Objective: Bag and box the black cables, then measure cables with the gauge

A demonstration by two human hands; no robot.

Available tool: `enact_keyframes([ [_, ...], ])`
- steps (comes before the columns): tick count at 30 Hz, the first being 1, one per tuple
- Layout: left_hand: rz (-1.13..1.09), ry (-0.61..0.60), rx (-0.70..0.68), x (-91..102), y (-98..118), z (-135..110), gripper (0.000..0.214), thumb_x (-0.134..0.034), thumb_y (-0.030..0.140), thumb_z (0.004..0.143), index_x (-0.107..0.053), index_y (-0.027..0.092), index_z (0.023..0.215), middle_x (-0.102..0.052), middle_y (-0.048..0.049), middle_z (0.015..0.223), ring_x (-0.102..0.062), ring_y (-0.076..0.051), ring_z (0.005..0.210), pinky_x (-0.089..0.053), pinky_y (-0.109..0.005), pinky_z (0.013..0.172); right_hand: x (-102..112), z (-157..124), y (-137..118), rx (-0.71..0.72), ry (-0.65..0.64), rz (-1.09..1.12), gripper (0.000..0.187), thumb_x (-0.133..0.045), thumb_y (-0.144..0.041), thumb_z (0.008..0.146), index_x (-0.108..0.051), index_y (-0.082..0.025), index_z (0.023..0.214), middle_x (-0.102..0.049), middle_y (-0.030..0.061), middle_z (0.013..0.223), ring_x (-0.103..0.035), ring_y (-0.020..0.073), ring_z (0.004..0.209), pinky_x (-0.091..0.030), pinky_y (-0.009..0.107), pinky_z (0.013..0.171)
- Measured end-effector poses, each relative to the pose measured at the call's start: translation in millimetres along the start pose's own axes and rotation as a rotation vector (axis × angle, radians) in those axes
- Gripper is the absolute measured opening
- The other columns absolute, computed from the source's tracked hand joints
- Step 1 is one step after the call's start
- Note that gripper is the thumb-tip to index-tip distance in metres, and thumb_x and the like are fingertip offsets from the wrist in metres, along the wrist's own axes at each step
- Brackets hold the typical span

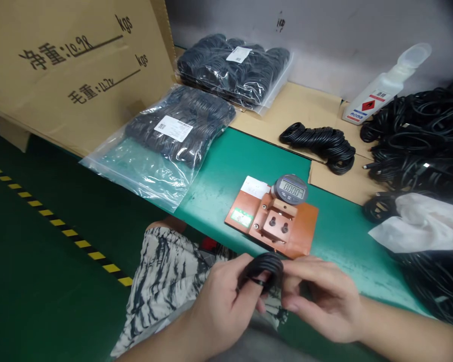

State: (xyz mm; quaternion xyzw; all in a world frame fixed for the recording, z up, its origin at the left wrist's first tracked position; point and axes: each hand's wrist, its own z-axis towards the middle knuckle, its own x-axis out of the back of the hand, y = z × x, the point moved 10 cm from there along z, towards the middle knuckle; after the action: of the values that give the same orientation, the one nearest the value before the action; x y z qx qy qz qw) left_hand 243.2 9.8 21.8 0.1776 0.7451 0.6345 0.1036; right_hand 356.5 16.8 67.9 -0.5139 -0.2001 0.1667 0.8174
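Note:
A small coil of black cable (267,263) is gripped in my left hand (226,301), the thumb pressed over its near side. From the right, my right hand (322,296) meets the coil with curled fingers, its index fingertip at the coil's edge. Whatever lies between its thumb and fingers is hidden. Just beyond both hands, a copper-coloured fixture (279,223) rests on the green table, carrying a round digital gauge (290,189) whose display shows zeros.
Clear bags of coiled cables (173,125) (234,68) lie at the back left beside a large cardboard box (79,65). A row of coils (319,143) sits on cardboard. To the right are a white bottle (377,95), piled cables (430,130) and a white cloth-like sheet (423,223).

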Motion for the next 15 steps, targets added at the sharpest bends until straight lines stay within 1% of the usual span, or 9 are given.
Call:
enact_keyframes([
  [3, -0.313, -0.053, 0.161, -10.5, -16.7, -3.8, 0.034, -0.044, 0.046, 0.098, -0.053, 0.018, 0.081, -0.055, 0.0013, 0.064, -0.057, -0.012, 0.047, -0.048, -0.024, 0.049, -3.6, 1.8, -2.4, 0.029, -0.058, -0.01, 0.043, -0.056, -0.016, 0.096, -0.053, -0.016, 0.139, -0.065, 0.0031, 0.063, -0.059, 0.0147, 0.052, -0.046, 0.026, 0.052],
  [4, -0.357, -0.069, 0.186, -13.3, -18.9, -5.3, 0.035, -0.044, 0.047, 0.098, -0.053, 0.018, 0.08, -0.052, 0.0024, 0.062, -0.053, -0.011, 0.044, -0.047, -0.023, 0.045, -4.1, 2.5, -3.4, 0.031, -0.071, -0.012, 0.042, -0.053, -0.016, 0.097, -0.053, -0.017, 0.139, -0.067, 0.004, 0.064, -0.06, 0.0151, 0.053, -0.046, 0.026, 0.052],
  [5, -0.346, -0.067, 0.178, -13.1, -18.1, -5.9, 0.036, -0.043, 0.046, 0.098, -0.054, 0.018, 0.079, -0.049, 0.0033, 0.06, -0.051, -0.01, 0.043, -0.045, -0.022, 0.044, -4.1, 3.1, -5.0, 0.034, -0.077, -0.007, 0.04, -0.051, -0.016, 0.098, -0.054, -0.018, 0.138, -0.068, 0.0048, 0.065, -0.061, 0.0152, 0.054, -0.047, 0.026, 0.052],
  [6, -0.278, -0.051, 0.131, -10.0, -13.8, -5.7, 0.034, -0.044, 0.041, 0.099, -0.054, 0.017, 0.076, -0.048, 0.0033, 0.058, -0.051, -0.011, 0.044, -0.044, -0.022, 0.044, -3.2, 3.7, -6.0, 0.028, -0.074, 0.005, 0.036, -0.049, -0.016, 0.1, -0.057, -0.018, 0.134, -0.069, 0.0053, 0.066, -0.062, 0.015, 0.054, -0.048, 0.026, 0.053],
  [7, -0.169, -0.024, 0.043, -5.4, -5.1, -5.2, 0.031, -0.045, 0.034, 0.098, -0.055, 0.017, 0.074, -0.049, 0.0024, 0.057, -0.052, -0.011, 0.047, -0.043, -0.022, 0.047, -1.3, 4.2, -5.3, 0.003, -0.059, 0.019, 0.031, -0.047, -0.017, 0.101, -0.06, -0.018, 0.129, -0.069, 0.0053, 0.066, -0.062, 0.0144, 0.053, -0.049, 0.025, 0.053],
  [9, 0.061, 0.048, -0.208, 2.4, 21.0, -7.4, 0.02, -0.048, 0.019, 0.093, -0.057, 0.017, 0.075, -0.054, -0.0002, 0.06, -0.055, -0.012, 0.054, -0.042, -0.022, 0.052, 5.5, 4.5, 0.6, -0.089, 0.011, 0.048, 0.02, -0.046, -0.019, 0.102, -0.065, -0.018, 0.111, -0.068, 0.0037, 0.063, -0.061, 0.0119, 0.049, -0.049, 0.022, 0.052],
  [11, 0.188, 0.082, -0.411, 2.0, 42.0, -13.5, 0.012, -0.052, 0.01, 0.088, -0.059, 0.016, 0.08, -0.058, -0.002, 0.064, -0.055, -0.012, 0.057, -0.041, -0.022, 0.054, 10.1, 4.3, 5.6, -0.153, 0.062, 0.078, 0.021, -0.048, -0.024, 0.103, -0.065, -0.018, 0.093, -0.065, 0.0024, 0.059, -0.058, 0.0106, 0.046, -0.047, 0.02, 0.05],
  [13, 0.216, 0.074, -0.509, -2.0, 51.5, -17.5, 0.009, -0.054, 0.008, 0.086, -0.059, 0.015, 0.084, -0.058, -0.0023, 0.064, -0.053, -0.012, 0.055, -0.04, -0.022, 0.053, 8.9, 5.9, 4.0, -0.128, 0.05, 0.106, 0.028, -0.052, -0.03, 0.102, -0.065, -0.017, 0.081, -0.064, 0.0037, 0.057, -0.058, 0.0117, 0.047, -0.047, 0.021, 0.049],
  [15, 0.223, 0.049, -0.549, -6.0, 55.2, -19.1, 0.008, -0.055, 0.008, 0.087, -0.058, 0.015, 0.085, -0.059, -0.003, 0.063, -0.052, -0.012, 0.055, -0.04, -0.023, 0.053, 5.0, 7.8, 0.8, -0.071, 0.005, 0.128, 0.033, -0.057, -0.036, 0.099, -0.067, -0.015, 0.076, -0.064, 0.0061, 0.055, -0.06, 0.0142, 0.049, -0.046, 0.024, 0.05],
])
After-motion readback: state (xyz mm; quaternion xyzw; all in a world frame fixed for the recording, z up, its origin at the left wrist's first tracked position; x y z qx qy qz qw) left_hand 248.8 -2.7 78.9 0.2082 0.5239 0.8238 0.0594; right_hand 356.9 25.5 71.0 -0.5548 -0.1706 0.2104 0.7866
